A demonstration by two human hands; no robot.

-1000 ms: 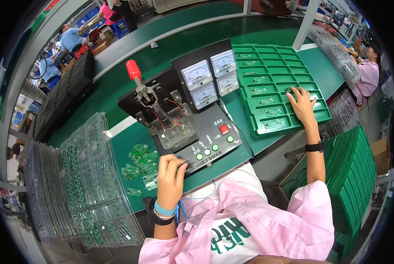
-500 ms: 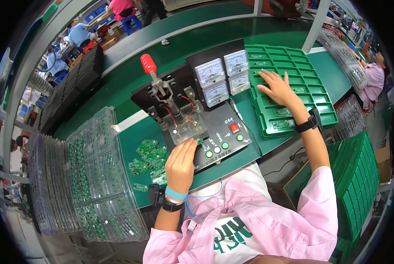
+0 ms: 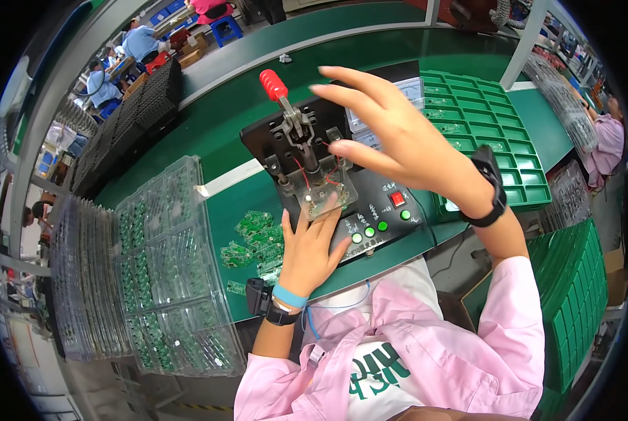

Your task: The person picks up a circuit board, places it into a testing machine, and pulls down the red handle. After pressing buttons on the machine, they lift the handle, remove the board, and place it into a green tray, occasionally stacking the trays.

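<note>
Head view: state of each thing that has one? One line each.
Clamp lever: raised, red grip up.
Left hand: flat on the tester, fingertips at the clear plate.
Right hand: open, empty, in the air above the tester.
Green tray: most pockets empty.
Clear trays: filled with boards.

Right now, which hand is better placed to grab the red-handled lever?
Probably the right hand: it hangs open in the air close beside the red-handled lever. The left hand lies lower, fingertips at the clear fixture plate under the clamp.
</note>
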